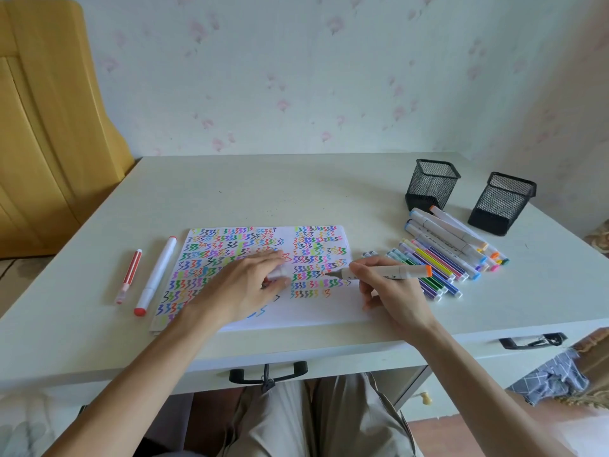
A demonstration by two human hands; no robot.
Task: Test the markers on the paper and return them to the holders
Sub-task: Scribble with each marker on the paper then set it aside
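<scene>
A white paper [296, 311] covered in coloured squiggles lies on the table. My right hand [392, 291] grips a white marker [382, 272] with an orange end, its bare tip just above the paper near the squiggles. My left hand [247, 285] rests on the paper and holds a small white cap [278, 274] in its fingers. A pile of thin and thick markers [451, 255] lies right of the paper. Two black mesh holders [430, 184] [501, 202] stand at the back right, apparently with no markers in them.
A thin red marker [130, 275] and a thick white marker with a red cap [156, 275] lie left of the paper. The white table [296, 192] has drawer handles on its front edge. A yellow wooden panel stands at the left.
</scene>
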